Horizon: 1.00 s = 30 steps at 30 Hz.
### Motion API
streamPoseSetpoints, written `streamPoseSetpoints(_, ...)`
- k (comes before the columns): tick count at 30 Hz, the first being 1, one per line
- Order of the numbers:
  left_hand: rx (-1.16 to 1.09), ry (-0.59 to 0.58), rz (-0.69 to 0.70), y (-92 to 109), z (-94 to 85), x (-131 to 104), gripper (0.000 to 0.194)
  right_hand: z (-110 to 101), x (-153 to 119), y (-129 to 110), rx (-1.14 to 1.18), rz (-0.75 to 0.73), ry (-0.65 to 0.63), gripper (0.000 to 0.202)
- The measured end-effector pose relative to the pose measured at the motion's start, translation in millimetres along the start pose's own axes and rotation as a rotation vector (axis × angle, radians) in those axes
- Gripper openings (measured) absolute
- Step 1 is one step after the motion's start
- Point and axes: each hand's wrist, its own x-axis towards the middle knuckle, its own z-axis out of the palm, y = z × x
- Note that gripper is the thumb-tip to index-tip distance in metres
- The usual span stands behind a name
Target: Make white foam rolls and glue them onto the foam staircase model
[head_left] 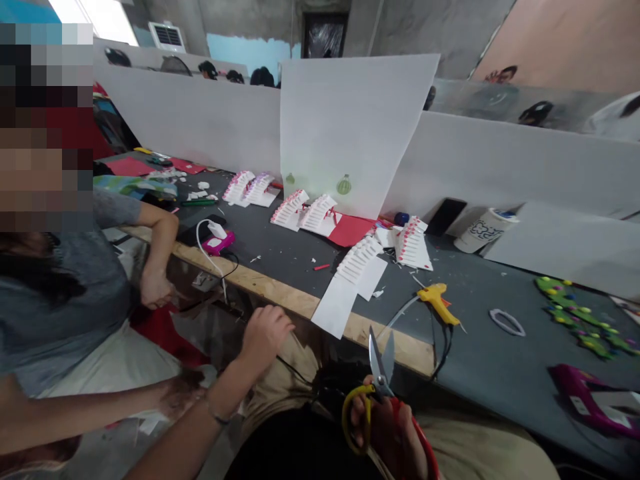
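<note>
My right hand (397, 427) grips scissors (381, 373) with one yellow and one red handle loop; their blades point up and stand apart. Above my lap, by the wooden table edge, my left hand (267, 330) is closed with its fingers curled down; whatever may be inside is hidden. Just beyond, a white paper card (335, 307) juts over the edge, with an arched row of white rolls (359, 259) at its far end. Right of it lies a yellow glue gun (439, 301).
More arched paper pieces (289, 210) and a red sheet (353, 230) lie farther back before an upright white board (355, 120). A white cup (483, 230), a phone (447, 217) and green decorations (583, 317) are to the right. A co-worker (75, 300) sits at left.
</note>
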Motion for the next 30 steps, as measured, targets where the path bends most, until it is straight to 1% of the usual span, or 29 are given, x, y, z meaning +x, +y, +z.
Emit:
streamPoseSetpoints(1,-0.017,0.009,0.132,7,5.1,8,0.015,3,2,1,0.048,-0.023,0.023,0.051)
streamPoseSetpoints(2,-0.034,0.015,0.250,12,11.6,15,0.020,7,4,1,0.098,-0.042,0.046,0.049)
streamPoseSetpoints(3,-0.051,0.019,0.340,15,18.8,22,0.022,11,5,1,0.144,-0.051,0.063,0.048)
streamPoseSetpoints(6,-0.073,-0.019,0.467,12,38.4,38,0.021,19,6,-3,0.215,-0.019,0.074,0.052)
streamPoseSetpoints(8,-0.094,-0.053,0.482,8,44.4,45,0.016,21,7,-6,0.251,0.009,0.081,0.055)
streamPoseSetpoints(10,-0.128,-0.078,0.465,6,44.3,49,0.012,21,11,-7,0.302,0.046,0.090,0.055)
streamPoseSetpoints(15,-0.175,-0.103,0.386,16,39.6,55,0.011,24,25,-2,0.346,0.087,0.045,0.052)
streamPoseSetpoints(18,-0.234,-0.107,0.407,16,43.7,57,0.009,26,29,0,0.328,0.079,0.031,0.055)
streamPoseSetpoints(22,-0.304,-0.094,0.448,8,47.7,61,0.015,22,28,0,0.327,0.065,0.054,0.050)
streamPoseSetpoints(26,-0.418,-0.115,0.425,6,41.1,68,0.016,20,28,-1,0.346,0.065,0.080,0.053)
streamPoseSetpoints(28,-0.466,-0.137,0.407,8,36.3,71,0.017,21,29,-1,0.342,0.074,0.065,0.052)
streamPoseSetpoints(30,-0.533,-0.152,0.352,15,32.6,72,0.017,22,29,1,0.331,0.075,0.051,0.049)
